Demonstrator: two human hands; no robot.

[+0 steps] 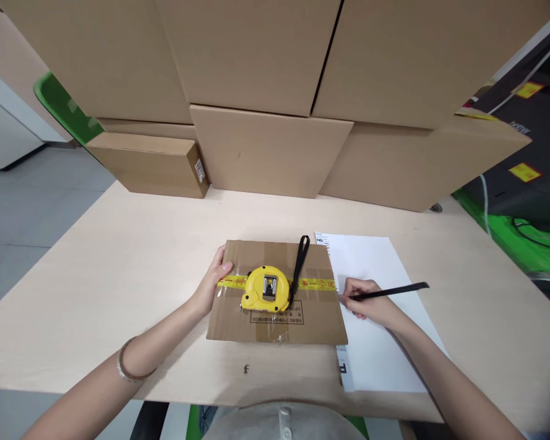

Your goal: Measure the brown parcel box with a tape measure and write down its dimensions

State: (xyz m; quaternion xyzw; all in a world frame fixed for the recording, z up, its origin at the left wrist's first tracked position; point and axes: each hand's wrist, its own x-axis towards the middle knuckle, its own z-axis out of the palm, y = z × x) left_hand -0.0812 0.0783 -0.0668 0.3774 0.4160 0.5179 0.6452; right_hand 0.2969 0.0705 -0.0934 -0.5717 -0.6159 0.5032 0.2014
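Observation:
My left hand [212, 282] grips the left edge of a flat cardboard box [321, 327], thumb on top and the other fingers mostly hidden behind the edge. A yellow tape measure [255, 292] lies on the box, its metal belt clip facing up and its black wrist strap [301, 263] stretched toward the far edge. Yellow printed packing tape [318, 285] crosses the box. At the box's right edge, my right hand [366, 298] is closed around a black pen [401, 290], over a white sheet of paper [385, 360] that lies partly beneath the box.
Large cardboard boxes [270, 153] form a wall along the back of the light wooden table [96, 275]. A smaller long carton [151, 165] stands at the back left. Dark equipment with yellow labels [525, 172] is beyond the right side.

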